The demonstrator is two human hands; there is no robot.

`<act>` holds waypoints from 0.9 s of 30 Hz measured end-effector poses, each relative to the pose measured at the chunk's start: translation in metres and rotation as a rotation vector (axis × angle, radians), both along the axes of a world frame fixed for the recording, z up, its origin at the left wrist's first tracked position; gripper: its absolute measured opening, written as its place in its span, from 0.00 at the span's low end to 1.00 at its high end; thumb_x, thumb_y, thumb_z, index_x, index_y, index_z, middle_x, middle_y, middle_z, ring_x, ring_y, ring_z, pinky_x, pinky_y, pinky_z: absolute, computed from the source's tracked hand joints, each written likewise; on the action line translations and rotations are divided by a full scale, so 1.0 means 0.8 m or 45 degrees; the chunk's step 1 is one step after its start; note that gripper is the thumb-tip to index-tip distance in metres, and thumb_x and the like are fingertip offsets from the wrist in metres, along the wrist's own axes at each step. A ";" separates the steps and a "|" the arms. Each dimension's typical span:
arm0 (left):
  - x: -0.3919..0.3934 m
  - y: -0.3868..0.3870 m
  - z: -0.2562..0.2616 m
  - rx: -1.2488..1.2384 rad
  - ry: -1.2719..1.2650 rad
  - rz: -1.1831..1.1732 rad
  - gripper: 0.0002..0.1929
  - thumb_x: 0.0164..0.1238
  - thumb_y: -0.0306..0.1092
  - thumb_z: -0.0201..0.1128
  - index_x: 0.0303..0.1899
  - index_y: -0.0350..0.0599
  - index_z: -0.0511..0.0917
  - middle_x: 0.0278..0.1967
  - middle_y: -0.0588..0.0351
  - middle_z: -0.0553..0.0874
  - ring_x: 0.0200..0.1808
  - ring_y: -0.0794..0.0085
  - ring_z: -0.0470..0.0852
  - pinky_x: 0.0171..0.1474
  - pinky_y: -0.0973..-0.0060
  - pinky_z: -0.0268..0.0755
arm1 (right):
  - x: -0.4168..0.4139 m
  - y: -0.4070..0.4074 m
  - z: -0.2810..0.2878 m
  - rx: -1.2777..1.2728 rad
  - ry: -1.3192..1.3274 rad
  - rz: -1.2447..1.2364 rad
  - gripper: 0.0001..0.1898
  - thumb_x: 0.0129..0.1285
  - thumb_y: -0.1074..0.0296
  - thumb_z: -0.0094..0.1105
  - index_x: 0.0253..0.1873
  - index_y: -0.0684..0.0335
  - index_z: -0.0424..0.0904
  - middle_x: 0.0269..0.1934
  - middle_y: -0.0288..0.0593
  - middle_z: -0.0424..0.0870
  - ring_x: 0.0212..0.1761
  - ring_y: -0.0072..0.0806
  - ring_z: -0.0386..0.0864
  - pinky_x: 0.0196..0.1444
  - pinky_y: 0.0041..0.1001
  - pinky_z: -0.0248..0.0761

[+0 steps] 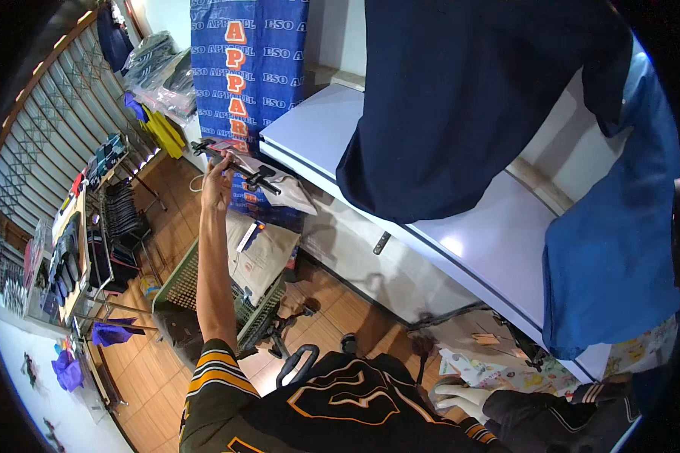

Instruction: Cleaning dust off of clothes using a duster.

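Note:
My left hand [217, 176] is raised at the end of an outstretched arm, its fingers closed around a black clip hanger [241, 169]. No garment is seen clipped to it. Just behind the hanger is a pale plastic-wrapped item [288, 192], in front of a blue printed banner [249, 68]. Below the hand, a folded beige garment [263, 249] with a tag lies on top of a green plastic basket [175, 272]. My right hand is out of view; only the striped cuff of that sleeve [479, 431] shows at the bottom.
A large navy garment [447, 107] and a blue one [612, 243] hang before a white shelf [311, 122]. A mannequin's white hand [459, 392] is near my right side. Tables of folded clothes [68, 260] and a rack of black hangers [123, 209] stand left.

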State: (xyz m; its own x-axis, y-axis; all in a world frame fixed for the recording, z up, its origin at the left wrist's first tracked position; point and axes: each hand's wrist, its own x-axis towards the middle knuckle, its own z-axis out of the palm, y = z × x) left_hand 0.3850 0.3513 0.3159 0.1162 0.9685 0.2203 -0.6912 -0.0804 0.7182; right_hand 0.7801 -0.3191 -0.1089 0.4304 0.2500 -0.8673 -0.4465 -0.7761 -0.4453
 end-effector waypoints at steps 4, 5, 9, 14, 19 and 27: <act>-0.046 0.004 -0.036 -0.079 0.013 0.115 0.06 0.71 0.24 0.55 0.46 0.40 0.76 0.43 0.56 0.83 0.43 0.76 0.84 0.30 0.89 0.80 | 0.007 0.022 0.020 -0.013 -0.010 0.077 0.27 0.67 0.46 0.45 0.40 0.72 0.76 0.24 0.47 0.75 0.22 0.34 0.73 0.25 0.37 0.64; -0.054 0.004 -0.052 -0.105 0.004 0.127 0.07 0.71 0.25 0.55 0.47 0.39 0.75 0.43 0.56 0.83 0.40 0.77 0.84 0.28 0.90 0.78 | 0.009 0.024 0.024 -0.020 -0.015 0.087 0.26 0.67 0.46 0.45 0.40 0.71 0.76 0.24 0.47 0.75 0.22 0.34 0.73 0.25 0.37 0.64; -0.155 0.004 -0.170 -0.205 -0.077 -0.001 0.12 0.67 0.21 0.57 0.50 0.44 0.74 0.40 0.58 0.81 0.41 0.74 0.81 0.46 0.76 0.77 | 0.000 0.052 0.064 -0.026 -0.002 0.164 0.25 0.67 0.47 0.45 0.39 0.70 0.76 0.23 0.45 0.74 0.22 0.33 0.72 0.24 0.37 0.63; -0.267 -0.050 -0.318 -0.619 -0.136 0.341 0.06 0.67 0.24 0.56 0.43 0.42 0.77 0.36 0.57 0.81 0.34 0.75 0.78 0.42 0.78 0.75 | -0.014 0.081 0.086 -0.007 0.040 0.251 0.24 0.66 0.48 0.46 0.38 0.69 0.76 0.23 0.44 0.73 0.22 0.33 0.71 0.24 0.36 0.62; -0.269 -0.108 -0.365 -1.404 0.548 0.742 0.09 0.61 0.32 0.65 0.38 0.39 0.77 0.22 0.59 0.78 0.21 0.72 0.75 0.33 0.73 0.71 | -0.017 0.085 0.096 -0.028 0.039 0.289 0.23 0.66 0.48 0.46 0.37 0.67 0.75 0.22 0.43 0.72 0.21 0.32 0.70 0.24 0.35 0.61; -0.133 -0.172 -0.335 -1.194 1.589 0.632 0.34 0.57 0.43 0.69 0.61 0.29 0.69 0.51 0.38 0.80 0.54 0.49 0.79 0.51 0.53 0.72 | -0.004 0.060 0.089 -0.093 0.000 0.261 0.21 0.65 0.49 0.46 0.35 0.65 0.75 0.21 0.40 0.70 0.21 0.31 0.68 0.24 0.34 0.60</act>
